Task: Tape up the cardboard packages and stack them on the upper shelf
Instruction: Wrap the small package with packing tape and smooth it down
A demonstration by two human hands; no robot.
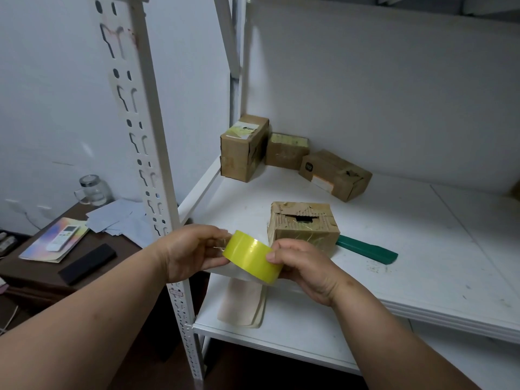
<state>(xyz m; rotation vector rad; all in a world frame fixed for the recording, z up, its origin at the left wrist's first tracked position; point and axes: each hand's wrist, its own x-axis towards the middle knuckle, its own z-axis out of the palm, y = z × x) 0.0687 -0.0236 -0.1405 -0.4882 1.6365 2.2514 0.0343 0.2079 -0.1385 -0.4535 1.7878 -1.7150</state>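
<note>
Both hands hold a yellow tape roll [251, 257] in front of the shelf edge. My left hand [189, 251] grips its left side, fingers pinching near the tape's end. My right hand [302, 266] grips its right side. Just behind the roll, a small cardboard box [304, 225] with a torn hole in its top sits on the white shelf [422, 249]. Three more cardboard boxes stand at the back: an upright one [243, 149], one behind it [287, 150], and a tilted one [336, 174].
A green cutter [367, 249] lies right of the torn box. A slotted white shelf post [146, 153] rises at left. Beige sheets [243, 302] lie on the lower shelf. A dark side table [36, 271] at left holds a jar, papers, a remote and a black case.
</note>
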